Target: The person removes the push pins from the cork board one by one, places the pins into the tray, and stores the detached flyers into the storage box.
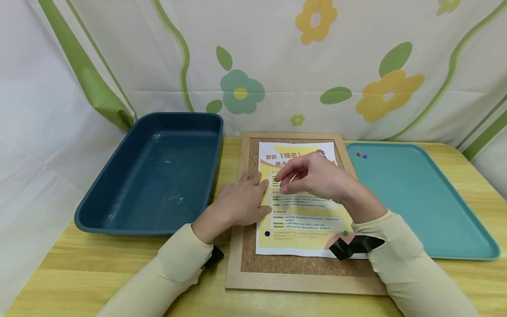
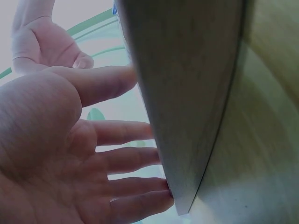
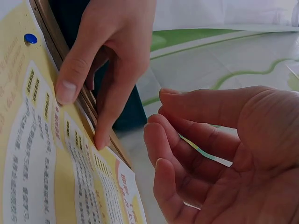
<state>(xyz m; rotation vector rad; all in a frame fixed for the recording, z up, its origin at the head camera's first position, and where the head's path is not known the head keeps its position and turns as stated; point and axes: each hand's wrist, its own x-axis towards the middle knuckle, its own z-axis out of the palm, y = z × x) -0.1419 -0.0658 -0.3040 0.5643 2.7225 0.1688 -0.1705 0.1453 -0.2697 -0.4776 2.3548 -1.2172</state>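
Observation:
A cork board (image 1: 293, 265) in a wooden frame lies on the table with a printed poster (image 1: 305, 211) on it. My left hand (image 1: 245, 200) rests spread across the frame's left side, thumb and index fingertip on the poster. Over the poster's upper middle, my right hand (image 1: 313, 176) pinches a small green pushpin (image 1: 276, 179) between thumb and forefinger; in the right wrist view the fingers hide it. A blue pushpin (image 1: 267, 234) sits in the poster's lower left corner area. A green pushpin (image 1: 345, 233) is at its lower right, near the right wrist.
A deep dark-blue basin (image 1: 148, 232) stands left of the board. On the right, a flat teal tray (image 1: 420, 202) holds a red pushpin (image 1: 358, 154) and a blue-purple pushpin (image 1: 365, 156) near its far left corner. A flowered curtain (image 1: 277, 66) hangs behind the table.

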